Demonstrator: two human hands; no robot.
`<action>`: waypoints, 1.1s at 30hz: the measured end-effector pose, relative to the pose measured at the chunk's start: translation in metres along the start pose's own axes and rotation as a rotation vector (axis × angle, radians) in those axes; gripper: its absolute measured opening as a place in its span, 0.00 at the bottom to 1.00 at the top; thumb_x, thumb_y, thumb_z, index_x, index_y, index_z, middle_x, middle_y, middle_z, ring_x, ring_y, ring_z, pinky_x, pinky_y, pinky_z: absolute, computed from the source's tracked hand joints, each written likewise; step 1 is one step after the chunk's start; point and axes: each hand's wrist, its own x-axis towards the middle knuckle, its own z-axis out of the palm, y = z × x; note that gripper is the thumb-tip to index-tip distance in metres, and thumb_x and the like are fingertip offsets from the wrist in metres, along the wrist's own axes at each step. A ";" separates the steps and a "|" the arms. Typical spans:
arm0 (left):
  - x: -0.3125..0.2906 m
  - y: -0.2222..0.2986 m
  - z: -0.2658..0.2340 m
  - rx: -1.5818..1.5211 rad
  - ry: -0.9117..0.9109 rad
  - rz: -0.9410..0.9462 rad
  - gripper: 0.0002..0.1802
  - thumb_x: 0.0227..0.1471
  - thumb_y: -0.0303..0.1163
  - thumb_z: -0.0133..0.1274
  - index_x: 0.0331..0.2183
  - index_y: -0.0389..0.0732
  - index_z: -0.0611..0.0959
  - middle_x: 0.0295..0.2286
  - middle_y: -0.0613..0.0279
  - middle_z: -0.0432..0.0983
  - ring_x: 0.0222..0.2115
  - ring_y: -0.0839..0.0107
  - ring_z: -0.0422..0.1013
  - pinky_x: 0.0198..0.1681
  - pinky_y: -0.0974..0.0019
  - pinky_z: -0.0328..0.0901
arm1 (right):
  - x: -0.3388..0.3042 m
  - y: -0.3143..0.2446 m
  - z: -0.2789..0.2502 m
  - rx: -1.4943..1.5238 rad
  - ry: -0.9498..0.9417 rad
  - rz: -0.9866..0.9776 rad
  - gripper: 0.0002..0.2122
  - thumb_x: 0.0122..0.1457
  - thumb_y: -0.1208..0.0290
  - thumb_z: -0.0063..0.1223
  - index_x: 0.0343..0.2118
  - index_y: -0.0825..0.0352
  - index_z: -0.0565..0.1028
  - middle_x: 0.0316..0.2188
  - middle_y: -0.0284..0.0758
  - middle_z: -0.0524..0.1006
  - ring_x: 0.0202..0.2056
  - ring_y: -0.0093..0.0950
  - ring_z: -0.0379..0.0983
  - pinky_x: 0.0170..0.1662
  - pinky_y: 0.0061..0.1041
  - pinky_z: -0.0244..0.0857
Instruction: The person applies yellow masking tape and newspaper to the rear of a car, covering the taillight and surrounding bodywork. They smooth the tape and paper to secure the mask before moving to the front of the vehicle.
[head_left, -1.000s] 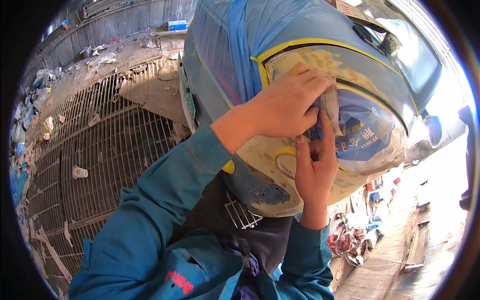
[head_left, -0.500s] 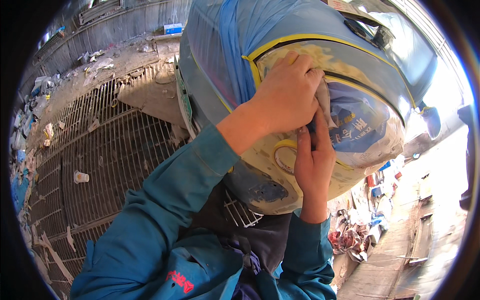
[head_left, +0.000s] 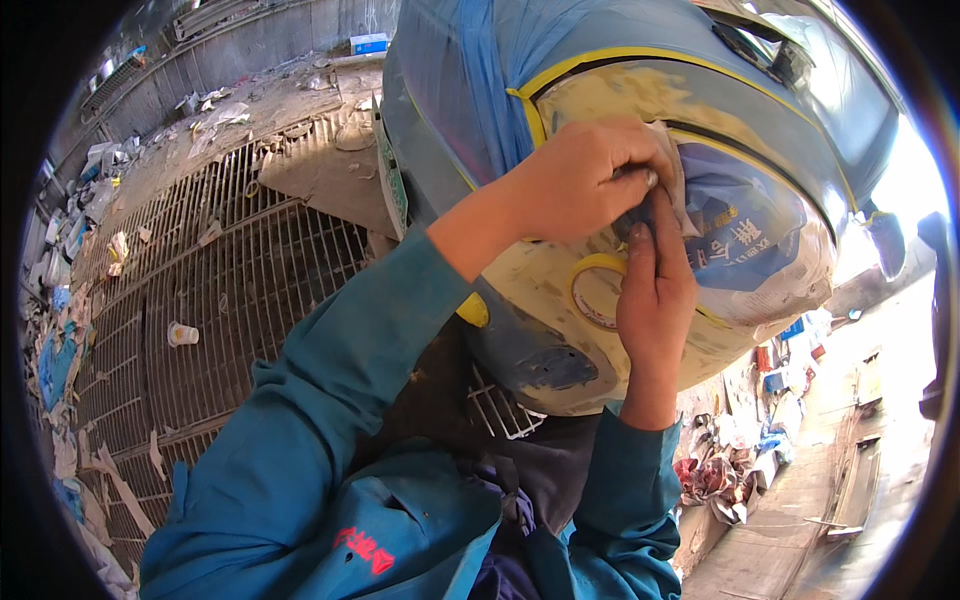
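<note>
In front of me is a rounded car body end [head_left: 520,300], its panel sanded in yellowish and grey patches and edged with yellow masking tape [head_left: 640,52]. A blue and white printed masking sheet [head_left: 745,240] covers the lamp area. My left hand [head_left: 590,185] is closed at the sheet's near-left edge, its thumb bent and its other fingertips partly hidden. Just below, my right hand [head_left: 655,300] reaches up with finger and thumb at the same folded edge. Beside the right hand, a yellow tape roll [head_left: 597,290] rests against the panel.
Blue plastic film [head_left: 490,80] drapes the car's upper left. A slatted metal grate floor [head_left: 230,300] lies to the left, with a white cup [head_left: 182,334] on it. Scraps and crumpled paper [head_left: 715,470] litter the right. A blue and white box [head_left: 369,44] stands far back.
My view has shifted, so the car sits further right and higher. The left hand has turned and moved down toward the sheet's edge, its thumb now showing. The right hand stays beneath it.
</note>
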 end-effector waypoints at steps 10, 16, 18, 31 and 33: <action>0.022 -0.013 -0.006 0.162 -0.115 -0.064 0.12 0.66 0.26 0.58 0.50 0.34 0.84 0.43 0.51 0.84 0.47 0.56 0.83 0.54 0.55 0.75 | -0.026 -0.028 -0.004 0.484 -0.086 0.485 0.16 0.80 0.69 0.55 0.66 0.64 0.80 0.33 0.22 0.77 0.28 0.09 0.63 0.32 0.14 0.56; 0.017 -0.008 -0.011 0.115 -0.186 -0.059 0.19 0.60 0.27 0.67 0.51 0.36 0.82 0.44 0.50 0.83 0.46 0.56 0.83 0.51 0.55 0.77 | -0.014 -0.009 0.003 0.566 -0.024 0.617 0.10 0.82 0.67 0.52 0.52 0.65 0.84 0.29 0.21 0.74 0.26 0.09 0.60 0.29 0.14 0.54; 0.016 -0.008 -0.010 0.131 -0.170 -0.029 0.19 0.59 0.28 0.68 0.50 0.37 0.81 0.44 0.50 0.83 0.46 0.54 0.83 0.52 0.54 0.77 | -0.016 -0.004 0.010 0.460 0.005 0.576 0.11 0.83 0.67 0.52 0.51 0.66 0.84 0.33 0.22 0.77 0.27 0.09 0.62 0.29 0.14 0.57; 0.053 0.009 -0.006 0.561 -0.424 -0.091 0.21 0.54 0.33 0.73 0.46 0.35 0.84 0.45 0.44 0.83 0.51 0.41 0.81 0.55 0.46 0.75 | -0.025 0.018 0.045 0.095 -0.054 0.356 0.13 0.81 0.69 0.53 0.55 0.71 0.85 0.30 0.30 0.82 0.26 0.17 0.71 0.30 0.25 0.67; 0.052 0.011 -0.006 0.545 -0.377 -0.081 0.20 0.55 0.33 0.73 0.45 0.35 0.84 0.45 0.44 0.83 0.51 0.41 0.81 0.55 0.46 0.74 | -0.029 0.017 0.051 0.152 -0.067 0.362 0.14 0.81 0.68 0.54 0.55 0.71 0.86 0.28 0.26 0.78 0.25 0.15 0.69 0.29 0.22 0.63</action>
